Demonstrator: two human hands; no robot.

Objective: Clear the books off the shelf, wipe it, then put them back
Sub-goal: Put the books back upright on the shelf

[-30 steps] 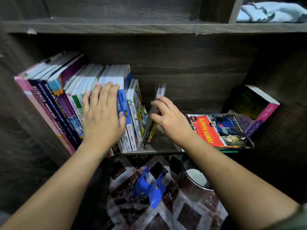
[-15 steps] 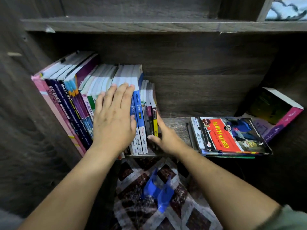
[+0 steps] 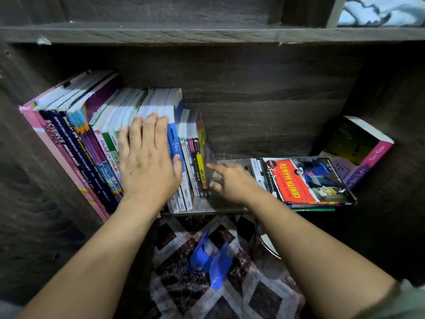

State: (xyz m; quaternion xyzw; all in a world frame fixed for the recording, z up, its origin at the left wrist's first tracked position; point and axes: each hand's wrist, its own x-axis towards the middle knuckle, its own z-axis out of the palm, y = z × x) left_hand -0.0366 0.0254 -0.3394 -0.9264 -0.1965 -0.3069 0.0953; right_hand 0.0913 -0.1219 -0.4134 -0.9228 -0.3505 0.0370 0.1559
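Observation:
A row of upright books leans left on the dark wooden shelf. My left hand lies flat against their spines, fingers spread, holding nothing. At the row's right end stand thin books with a yellow spine. My right hand hovers just right of them, blurred, fingers loosely apart and empty. A flat stack topped by a red "Cerita Hantu" book lies on the shelf's right part. Behind the stack, a thick book with a pink spine leans on the right wall.
A blue plastic bookend lies on the patterned mat below the shelf. A round metal container sits under my right forearm. A light blue cloth rests on the upper shelf at the top right.
The thin books that leaned apart now stand against the row. My right hand has drawn back from them towards the right. My left hand stays pressed on the spines.

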